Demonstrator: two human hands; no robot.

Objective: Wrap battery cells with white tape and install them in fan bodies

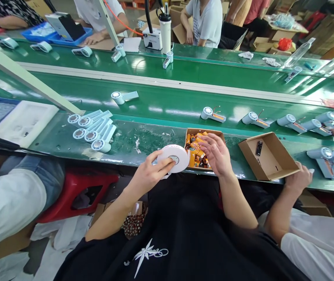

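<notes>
My left hand (149, 173) grips a roll of white tape (180, 157), its thumb and fingers at the core and rim. Just right of the roll, a small cardboard box (204, 169) full of orange-wrapped battery cells (194, 150) sits at the bench edge. Over the right side of that box is my right hand (218, 154), fingers loosely spread and slightly curled, with nothing visible in them. Its fingertips are above the cells; whether they touch any I cannot tell.
Light-blue fan bodies (92, 134) lie grouped on the left; others with wires (213, 114) line the green conveyor (161, 103). A co-worker's hand (298, 179) touches an open cardboard box (267, 156) on the right. A red stool (67, 195) stands lower left. More people sit across the line.
</notes>
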